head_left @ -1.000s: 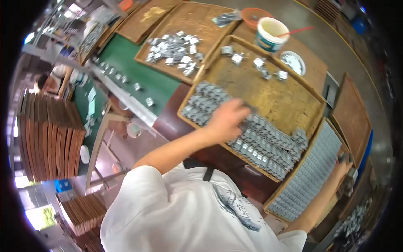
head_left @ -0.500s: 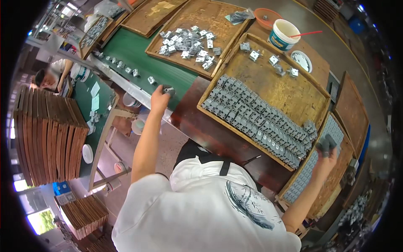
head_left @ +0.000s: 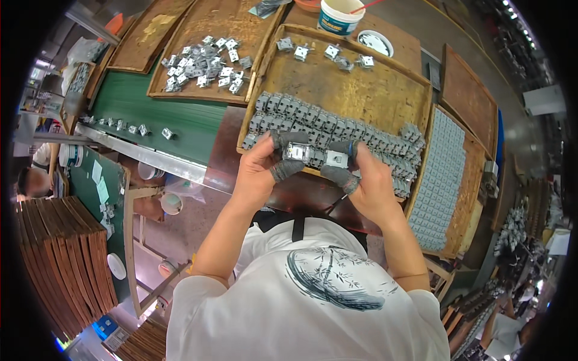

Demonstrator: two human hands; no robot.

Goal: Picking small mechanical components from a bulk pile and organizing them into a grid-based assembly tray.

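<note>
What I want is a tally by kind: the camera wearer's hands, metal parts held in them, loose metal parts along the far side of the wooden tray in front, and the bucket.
Left hand and right hand: 2
Held metal parts: 2
Loose metal parts: 5
Bucket: 1
Total: 10

Dark grey finger covers show on the left hand and the right hand; the left piece is bright silver, the right piece silvery white. The tray is yellow-brown with darker blotches; toward its near edge, grey parts make a repeating pattern of rows, while silver-and-grey parts dot its far edge. The surface is dark reddish brown, the belt green, the shirt white with a blue-black bamboo print.
</note>
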